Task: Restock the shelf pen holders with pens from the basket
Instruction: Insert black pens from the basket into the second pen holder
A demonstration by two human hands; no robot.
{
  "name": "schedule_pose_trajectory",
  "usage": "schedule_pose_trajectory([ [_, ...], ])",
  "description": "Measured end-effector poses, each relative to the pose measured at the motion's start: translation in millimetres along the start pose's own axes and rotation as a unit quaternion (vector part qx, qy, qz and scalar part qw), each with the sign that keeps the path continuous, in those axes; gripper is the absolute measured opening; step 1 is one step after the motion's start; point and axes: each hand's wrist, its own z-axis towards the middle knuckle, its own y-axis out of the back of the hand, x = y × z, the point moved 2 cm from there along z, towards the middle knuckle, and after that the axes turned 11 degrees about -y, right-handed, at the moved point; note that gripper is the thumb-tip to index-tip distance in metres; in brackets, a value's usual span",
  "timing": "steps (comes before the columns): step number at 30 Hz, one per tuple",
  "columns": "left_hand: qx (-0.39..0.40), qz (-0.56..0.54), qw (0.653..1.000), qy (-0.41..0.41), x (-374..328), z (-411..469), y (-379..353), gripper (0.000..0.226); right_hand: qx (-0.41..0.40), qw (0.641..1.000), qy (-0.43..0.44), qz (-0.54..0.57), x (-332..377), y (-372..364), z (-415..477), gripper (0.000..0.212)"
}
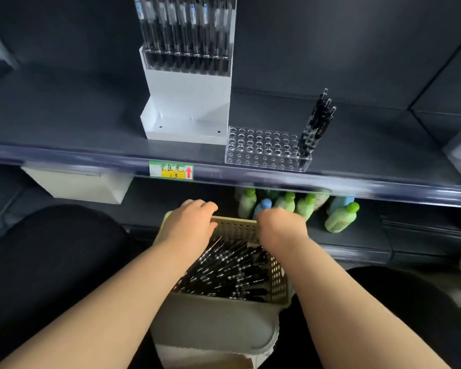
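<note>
A cream perforated basket [277, 278] sits low in the middle, filled with several black pens [229, 270]. My left hand [190, 222] grips the basket's far rim at its left corner, fingers curled over the edge. My right hand [280, 226] hangs over the far rim on the right, fingers curled downward; whether it holds anything is hidden. On the shelf above stands a clear acrylic pen holder [261, 147] with many empty holes and three black pens [317, 126] at its right end. A tall white pen holder [189, 102] behind it carries a row of black pens.
A price label [171, 170] is on the shelf's front edge. The lower shelf holds several green and blue bottles [341, 214] behind the basket and a white box [85, 185] at left. My dark-clothed knees flank the basket.
</note>
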Motion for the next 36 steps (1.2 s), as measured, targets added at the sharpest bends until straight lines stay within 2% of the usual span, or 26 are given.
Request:
schedule_pose_trajectory([
  [2,0.026,-0.003,0.999,0.035,16,-11,-12,0.032,0.032,0.999,0.012,-0.016,15,-17,-7,0.027],
  [6,0.11,-0.023,0.987,0.119,45,-24,-42,0.029,0.117,0.993,-0.002,0.031,39,-57,-15,0.03],
  [9,0.163,-0.022,0.979,0.119,58,-23,-65,0.03,0.174,0.983,-0.019,0.057,52,-91,-18,0.039],
  [13,0.234,0.002,0.965,0.119,63,-21,-86,0.03,0.205,0.977,-0.021,0.058,61,-112,-11,0.051],
  [17,0.261,0.011,0.958,0.118,60,-16,-106,0.032,0.195,0.98,-0.015,0.026,67,-115,-1,0.054],
  [25,0.287,0.005,0.951,0.115,51,1,-125,0.046,0.145,0.988,0.04,-0.028,81,-115,19,0.035],
  [29,0.309,0.004,0.942,0.129,48,8,-128,0.046,0.127,0.987,0.065,-0.07,81,-117,26,0.036],
  [33,0.337,-0.014,0.93,0.147,44,13,-124,0.04,0.146,0.984,0.065,-0.078,79,-122,31,0.04],
  [36,0.324,-0.026,0.93,0.169,45,10,-122,0.044,0.136,0.985,0.077,-0.077,80,-124,28,0.04],
])
